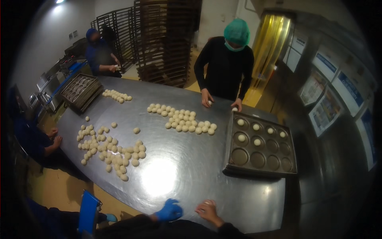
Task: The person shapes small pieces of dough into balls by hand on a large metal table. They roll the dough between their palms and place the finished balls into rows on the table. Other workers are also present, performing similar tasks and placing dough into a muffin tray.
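Note:
My left hand [170, 210], in a blue glove, is at the near edge of the steel table [191, 161] with its fingers curled. To its right is my bare right hand [208, 211], cupped low over the tabletop. A pale patch shows at its fingers, but I cannot tell whether it is dough. What lies under either palm is hidden. Ahead and to the left, many dough balls [125, 162] lie in a loose cluster. A tighter group of dough balls [185, 119] sits mid-table. On the right stands a dark baking pan [240, 156] with round wells, several holding one ball each.
Across the table, a person in a green hair cover [226, 65] handles dough balls by the pan. Another person [35, 134] stands at the left edge. Stacked pans [80, 89] and a small dough group [116, 95] occupy the far left corner. Tall racks [167, 44] stand behind.

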Motion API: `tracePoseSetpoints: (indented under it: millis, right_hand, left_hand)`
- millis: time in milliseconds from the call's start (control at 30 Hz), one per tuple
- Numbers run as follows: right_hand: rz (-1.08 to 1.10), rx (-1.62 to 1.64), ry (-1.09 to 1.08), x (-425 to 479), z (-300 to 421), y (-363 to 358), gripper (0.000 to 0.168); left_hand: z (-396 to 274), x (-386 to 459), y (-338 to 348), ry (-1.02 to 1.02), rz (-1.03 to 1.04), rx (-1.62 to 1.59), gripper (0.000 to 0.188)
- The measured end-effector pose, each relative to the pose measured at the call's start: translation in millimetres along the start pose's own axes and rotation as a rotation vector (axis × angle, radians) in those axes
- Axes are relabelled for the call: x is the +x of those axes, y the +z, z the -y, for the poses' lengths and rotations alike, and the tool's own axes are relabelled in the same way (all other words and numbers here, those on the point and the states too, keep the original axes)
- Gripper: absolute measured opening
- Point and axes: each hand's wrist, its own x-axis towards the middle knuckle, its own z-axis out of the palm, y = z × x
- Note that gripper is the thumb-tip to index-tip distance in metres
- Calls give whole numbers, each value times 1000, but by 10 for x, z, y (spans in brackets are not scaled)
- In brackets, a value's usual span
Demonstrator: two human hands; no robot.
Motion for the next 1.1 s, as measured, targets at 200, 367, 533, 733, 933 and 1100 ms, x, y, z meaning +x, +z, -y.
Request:
tracePoseSetpoints:
  millis: [200,367,533,733,933,1100]
  right_hand:
    - [-24,-146,-18,1043,-315,-233,10]
    - [51,38,33,215,-191,-250,7]
    - [-27,39,-137,833,-442,399,11]
    - [42,-147,103,342,-322,-476,21]
    - [63,-10,-68,895,-144,336,16]
    - [31,-224,-53,775,-282,-361,15]
  left_hand:
    - [377,627,-317,-256,64,-32,13]
    - [-66,-207,-320,-214,85,-110,14]
    - [185,670,144,-140,65,7,9]
    - [68,125,-630,-506,167,11,4]
    - [281,557,129,-137,-61,-52,10]
    - [417,377,-550,-344,88,68,4]
